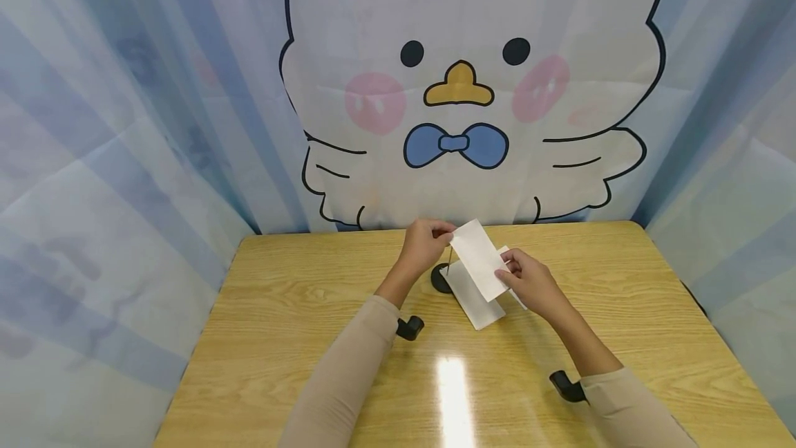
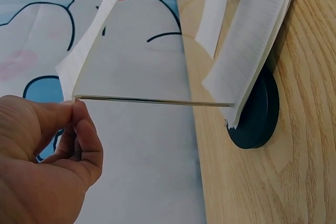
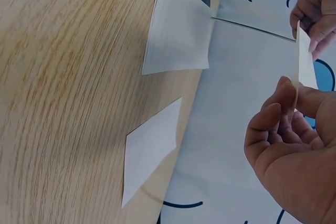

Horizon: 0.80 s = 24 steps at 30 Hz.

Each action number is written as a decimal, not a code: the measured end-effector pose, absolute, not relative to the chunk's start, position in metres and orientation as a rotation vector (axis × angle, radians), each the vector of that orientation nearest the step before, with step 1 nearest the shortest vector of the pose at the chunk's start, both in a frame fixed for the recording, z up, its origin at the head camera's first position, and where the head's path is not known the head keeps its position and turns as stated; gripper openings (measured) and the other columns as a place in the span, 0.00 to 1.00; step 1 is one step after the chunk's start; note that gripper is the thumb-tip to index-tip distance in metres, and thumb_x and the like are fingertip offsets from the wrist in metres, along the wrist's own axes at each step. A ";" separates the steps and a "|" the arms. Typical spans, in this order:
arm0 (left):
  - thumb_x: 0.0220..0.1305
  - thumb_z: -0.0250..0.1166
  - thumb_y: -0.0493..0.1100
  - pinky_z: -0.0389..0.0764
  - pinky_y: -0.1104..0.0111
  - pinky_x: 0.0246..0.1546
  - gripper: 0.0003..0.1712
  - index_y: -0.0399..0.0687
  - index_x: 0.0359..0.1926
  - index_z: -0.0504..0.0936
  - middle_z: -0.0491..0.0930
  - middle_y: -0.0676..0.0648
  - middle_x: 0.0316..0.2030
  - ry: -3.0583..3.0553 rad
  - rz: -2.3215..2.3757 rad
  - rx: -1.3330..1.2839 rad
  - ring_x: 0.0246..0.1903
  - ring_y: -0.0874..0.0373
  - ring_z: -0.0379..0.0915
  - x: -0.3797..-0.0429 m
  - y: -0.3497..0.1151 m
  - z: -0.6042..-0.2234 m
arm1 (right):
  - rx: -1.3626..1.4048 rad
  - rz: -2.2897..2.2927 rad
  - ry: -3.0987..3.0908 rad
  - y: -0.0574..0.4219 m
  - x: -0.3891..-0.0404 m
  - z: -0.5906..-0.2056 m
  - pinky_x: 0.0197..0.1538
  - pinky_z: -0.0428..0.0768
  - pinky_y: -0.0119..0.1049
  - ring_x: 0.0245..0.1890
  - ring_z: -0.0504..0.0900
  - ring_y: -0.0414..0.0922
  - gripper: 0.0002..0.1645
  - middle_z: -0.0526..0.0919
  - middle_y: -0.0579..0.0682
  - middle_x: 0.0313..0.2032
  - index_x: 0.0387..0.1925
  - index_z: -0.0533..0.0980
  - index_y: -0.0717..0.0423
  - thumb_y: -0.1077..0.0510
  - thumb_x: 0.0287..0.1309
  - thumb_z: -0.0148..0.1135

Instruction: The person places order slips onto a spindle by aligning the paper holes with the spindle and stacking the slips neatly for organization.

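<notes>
A slip of white paper (image 1: pixel 477 258) is held up between both hands. My left hand (image 1: pixel 425 244) pinches one end of it between thumb and fingers. At the far end, my right hand (image 1: pixel 530 281) grips the slip the same way. Below stands a bill spike with a round black base (image 2: pixel 265 114) and a thin metal rod (image 2: pixel 152 101). The rod's tip meets the slip beside my left fingertips; whether it has pierced through I cannot tell. Several paper slips (image 3: pixel 178 30) are threaded low on the rod, near the base.
Another white slip (image 3: pixel 152 150) lies on the wooden table (image 1: pixel 298 351) beside the spike, partly behind my right hand in the head view. A curtain with a cartoon bird (image 1: pixel 460 192) hangs behind the table's back edge. Black camera mounts (image 1: pixel 410 328) show at both wrists.
</notes>
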<state>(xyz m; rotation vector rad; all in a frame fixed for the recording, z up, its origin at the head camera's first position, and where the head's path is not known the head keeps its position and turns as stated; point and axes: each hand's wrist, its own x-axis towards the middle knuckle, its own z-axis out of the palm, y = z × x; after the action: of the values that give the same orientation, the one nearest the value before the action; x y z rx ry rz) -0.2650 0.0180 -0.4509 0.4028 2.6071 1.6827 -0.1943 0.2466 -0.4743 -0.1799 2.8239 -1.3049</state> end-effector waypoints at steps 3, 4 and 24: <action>0.71 0.65 0.34 0.87 0.69 0.39 0.08 0.41 0.44 0.91 0.89 0.45 0.41 2.601 1.685 0.388 0.38 0.56 0.85 -0.266 0.018 -0.452 | -0.173 -1.304 2.812 0.246 -0.195 -0.476 0.33 0.78 0.31 0.34 0.80 0.44 0.15 0.82 0.57 0.38 0.55 0.74 0.66 0.61 0.72 0.62; 0.72 0.65 0.34 0.87 0.69 0.39 0.08 0.41 0.44 0.91 0.89 0.45 0.41 2.598 1.685 0.383 0.38 0.56 0.85 -0.266 0.018 -0.452 | -0.170 -1.305 2.808 0.246 -0.195 -0.477 0.33 0.78 0.32 0.34 0.80 0.44 0.15 0.82 0.57 0.38 0.55 0.74 0.66 0.61 0.72 0.62; 0.72 0.65 0.34 0.87 0.70 0.38 0.09 0.42 0.45 0.91 0.88 0.45 0.42 2.588 1.688 0.369 0.38 0.55 0.85 -0.263 0.019 -0.449 | -0.140 -1.303 2.771 0.242 -0.196 -0.480 0.33 0.79 0.32 0.34 0.80 0.45 0.17 0.82 0.58 0.39 0.55 0.73 0.67 0.60 0.72 0.62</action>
<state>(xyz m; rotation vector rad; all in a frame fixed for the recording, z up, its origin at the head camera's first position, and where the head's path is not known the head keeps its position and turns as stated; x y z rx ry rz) -0.2629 0.0194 -0.4492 0.3694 2.5881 1.6884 -0.1955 0.2418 -0.4798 -0.1404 2.7712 -1.3032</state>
